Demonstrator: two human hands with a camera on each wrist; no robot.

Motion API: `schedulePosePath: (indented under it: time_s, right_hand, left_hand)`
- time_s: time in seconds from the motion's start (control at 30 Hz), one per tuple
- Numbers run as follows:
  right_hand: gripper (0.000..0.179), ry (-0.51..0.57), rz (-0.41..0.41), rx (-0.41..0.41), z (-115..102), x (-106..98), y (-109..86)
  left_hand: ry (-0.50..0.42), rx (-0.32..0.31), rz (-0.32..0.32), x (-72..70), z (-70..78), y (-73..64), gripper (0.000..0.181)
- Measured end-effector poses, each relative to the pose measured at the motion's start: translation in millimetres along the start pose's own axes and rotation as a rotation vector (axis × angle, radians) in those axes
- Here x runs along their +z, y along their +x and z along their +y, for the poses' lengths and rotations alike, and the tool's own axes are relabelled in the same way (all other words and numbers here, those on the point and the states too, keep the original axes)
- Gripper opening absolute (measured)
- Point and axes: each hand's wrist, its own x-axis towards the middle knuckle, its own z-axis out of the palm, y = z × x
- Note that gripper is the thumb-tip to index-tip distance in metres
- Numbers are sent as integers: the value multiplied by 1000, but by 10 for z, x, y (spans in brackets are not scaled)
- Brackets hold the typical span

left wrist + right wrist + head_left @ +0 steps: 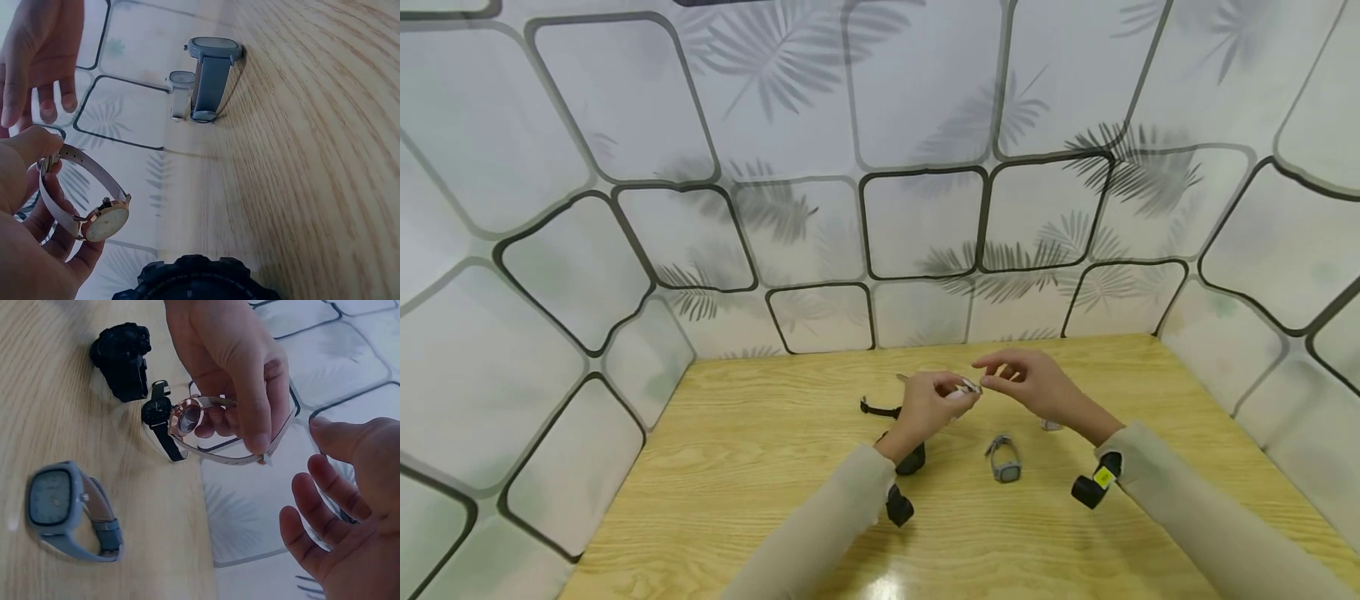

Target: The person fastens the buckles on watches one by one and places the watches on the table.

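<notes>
My left hand [928,408] pinches a wristwatch [107,223] by its pale strap near the buckle. The watch has a round light dial in a rose-gold case, and its strap forms a loop. In the right wrist view the case back of this watch [189,419] faces the camera. My right hand [1033,385] is beside it with the fingers spread and loosely bent, apart from the strap and holding nothing. In the right wrist view the right hand [356,506] has a gap between thumb and fingers.
A grey-blue square watch [1006,472] lies on the wooden table [737,500]. A small pale watch [181,84] stands past it. A bulky black watch [122,359] and a slim black watch [157,412] lie by the left arm. Patterned cloth walls [921,225] surround the table.
</notes>
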Motion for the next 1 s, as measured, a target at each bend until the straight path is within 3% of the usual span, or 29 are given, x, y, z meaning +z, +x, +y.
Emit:
schedulePosePath:
  time_s: [0.2, 0.37, 0.7, 1.0]
  right_hand:
    - [23, -80, -44, -93, -28, 89, 78]
    - [15, -93, -35, -110, -9, 147, 86]
    - [15, -31, -5, -66, -35, 108, 49]
    - [15, -11, 17, -37, 10, 118, 21]
  left_hand:
    - [76, 34, 14, 25, -38, 1, 14]
    - [114, 49, 2, 22, -33, -19, 16]
    - [150, 102, 8, 8, -60, -38, 16]
    - [77, 68, -30, -14, -67, -86, 16]
